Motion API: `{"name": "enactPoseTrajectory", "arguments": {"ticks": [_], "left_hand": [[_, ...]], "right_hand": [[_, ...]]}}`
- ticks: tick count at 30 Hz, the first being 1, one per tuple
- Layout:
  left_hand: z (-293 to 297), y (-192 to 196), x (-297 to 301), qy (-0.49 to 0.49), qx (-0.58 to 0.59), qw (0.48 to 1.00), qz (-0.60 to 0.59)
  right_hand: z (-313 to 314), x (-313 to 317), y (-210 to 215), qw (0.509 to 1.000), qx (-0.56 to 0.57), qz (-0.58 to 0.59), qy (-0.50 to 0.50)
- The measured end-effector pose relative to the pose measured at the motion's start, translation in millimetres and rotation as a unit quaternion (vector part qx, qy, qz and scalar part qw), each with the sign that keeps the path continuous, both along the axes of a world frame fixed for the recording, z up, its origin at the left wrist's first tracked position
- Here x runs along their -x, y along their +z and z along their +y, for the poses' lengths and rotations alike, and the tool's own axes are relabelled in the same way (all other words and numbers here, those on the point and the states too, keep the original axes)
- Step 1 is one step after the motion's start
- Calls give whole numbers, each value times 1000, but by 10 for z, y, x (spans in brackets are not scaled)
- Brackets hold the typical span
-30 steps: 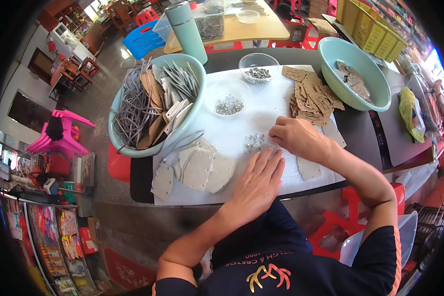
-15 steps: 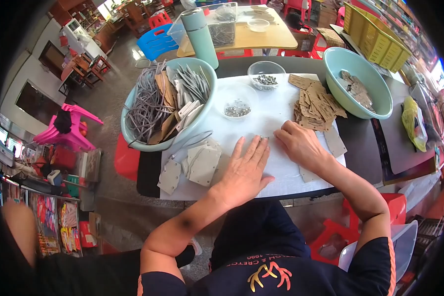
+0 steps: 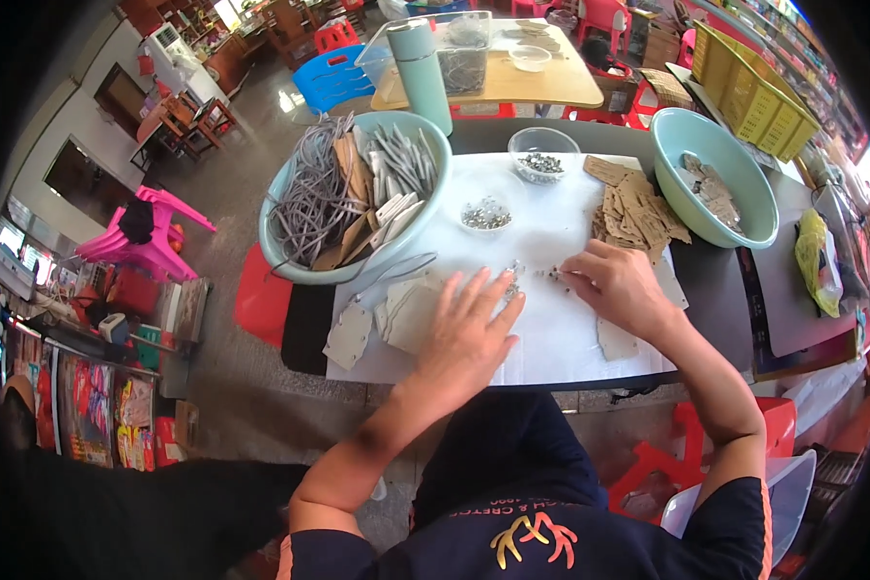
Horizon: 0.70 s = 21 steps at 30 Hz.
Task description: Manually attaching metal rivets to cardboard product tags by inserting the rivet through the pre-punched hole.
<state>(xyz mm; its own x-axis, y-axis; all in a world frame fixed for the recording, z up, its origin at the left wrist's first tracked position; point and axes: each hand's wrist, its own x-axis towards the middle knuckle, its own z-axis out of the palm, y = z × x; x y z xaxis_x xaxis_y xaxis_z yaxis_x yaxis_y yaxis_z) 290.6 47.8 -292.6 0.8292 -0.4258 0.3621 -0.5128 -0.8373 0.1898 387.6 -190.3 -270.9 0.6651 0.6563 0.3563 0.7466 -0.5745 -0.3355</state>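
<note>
Left hand lies flat, fingers spread, pressing a pale card tag onto the white sheet. Right hand is curled, fingertips pinching at small metal pieces lying between the two hands; whether it holds one cannot be told. The tag's long axis runs toward the person's left, holed end outermost. Judged early: few tags lie finished beside the left hand, while a stack of brown tags beyond the right hand and a full bowl beyond the left remain.
</note>
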Motion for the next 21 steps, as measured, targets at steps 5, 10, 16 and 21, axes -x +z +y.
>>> {"name": "enactPoseTrajectory", "arguments": {"ticks": [5,10,16,21], "left_hand": [[601,134,316,106,75,991,-40],[1033,70,586,234,66,966,-87],[1376,-185,818,306,113,944,-47],[1260,-95,846,278,84,956,-43]], "right_hand": [[-285,197,64,998,-5,33,-62],[-499,520,-19,993,42,31,-109],[-593,795,-193,992,54,12,-115],[-583,908,-230,992,11,-39,-122]]}}
